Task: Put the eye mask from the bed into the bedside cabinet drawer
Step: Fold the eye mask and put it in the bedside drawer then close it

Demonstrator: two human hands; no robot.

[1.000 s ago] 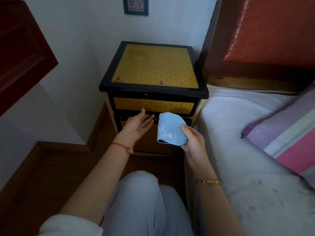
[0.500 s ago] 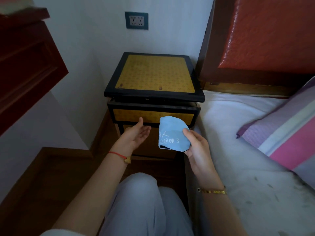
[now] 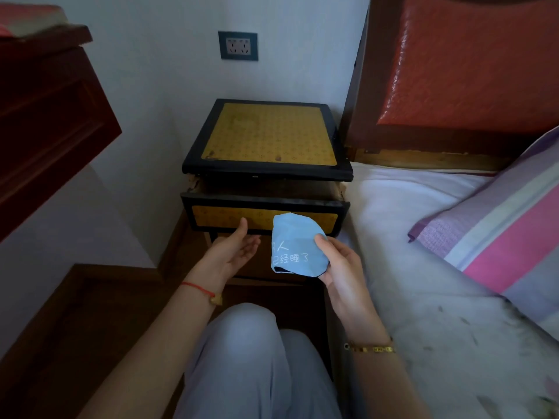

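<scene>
Head view: the right hand (image 3: 341, 267) pinches the eye mask (image 3: 295, 243) between thumb and fingers at the mask's right edge, so the blue cloth hangs out to the left of the grasp, folded over on itself with white characters showing on its near face. The mask is held in the air in front of the drawer (image 3: 263, 214) of the bedside cabinet (image 3: 267, 136), overlapping the yellow drawer front from this angle (whether it touches the front cannot be told). It sits lower than the drawer's top rim.

The drawer stands pulled out toward the person, leaving a dark gap between its front panel and the cabinet's black-framed top; the inside is in shadow and its contents cannot be made out. That gap is the relation the coming move turns on: the opening lies up and farther away from the mask, just behind the panel, so the mask has to rise over the rim and go forward before it can drop in.

The left hand (image 3: 233, 252) is palm up with fingers curled under the drawer front's lower edge and the thumb raised against the panel, gripping nothing else (it looks to be steadying or drawing the drawer). The right hand is plainly the one placed to deliver, being already loaded and close to the opening.

The bed (image 3: 423, 237) lies to the right, with a striped pillow (image 3: 499, 231) on it.
</scene>
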